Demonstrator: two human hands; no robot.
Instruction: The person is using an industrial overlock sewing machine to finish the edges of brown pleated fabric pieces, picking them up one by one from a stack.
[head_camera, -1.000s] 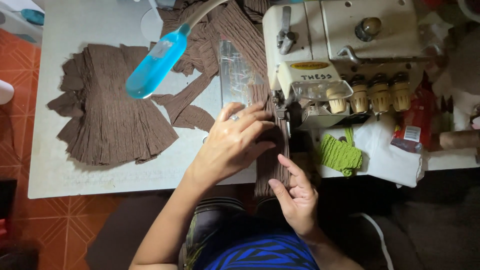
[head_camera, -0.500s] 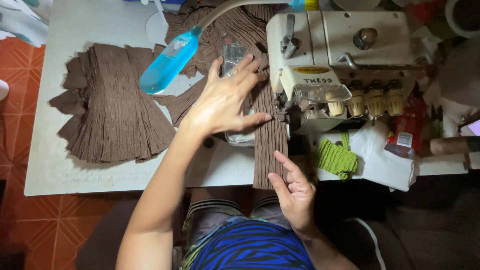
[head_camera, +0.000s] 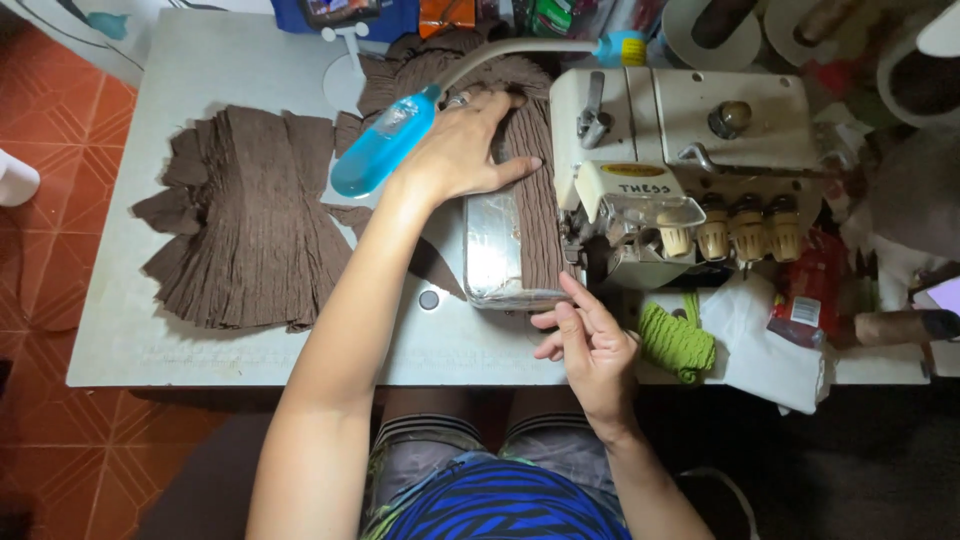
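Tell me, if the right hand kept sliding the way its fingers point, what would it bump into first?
The right hand points up and slightly left, fingertips at the near edge of the brown fabric strip. Going straight on, it would probably meet that strip first, then the front of the sewing machine, though depth is hard to judge.

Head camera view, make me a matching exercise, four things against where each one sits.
Things:
1. left hand
2. right hand
3. stack of brown fabric pieces
4. green knitted cloth

Places:
A. at the table's front edge, right of the right hand
B. far left on the table
C. flat on the brown strip behind the machine's needle
D. at the near end of the strip, in front of the machine

Pairs: 1-C, 2-D, 3-B, 4-A
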